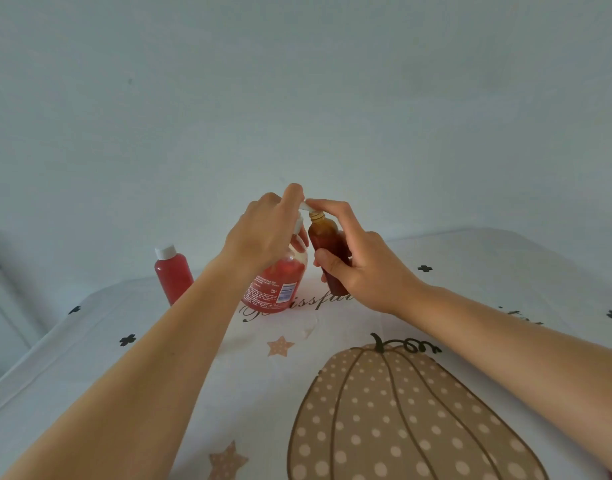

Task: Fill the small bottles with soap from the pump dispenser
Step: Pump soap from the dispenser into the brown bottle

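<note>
Pale wall [297,81] filled the background behind a white cloth [256,393] printed with a dotted pumpkin [401,427], stars and script lettering. Your left hand [263,233] sat on top of the pump dispenser [278,289], fingers curled down over its white pump head, with red soap showing through the clear body below. Your right hand [363,271] gripped the small amber bottle [327,239] around its lower half, forefinger stretched up to the nozzle tip. You held that bottle uncapped and tilted, just beside the dispenser, its mouth right under the nozzle. Off to the left, a second small bottle [172,275] of red liquid stood upright with its white cap on.
</note>
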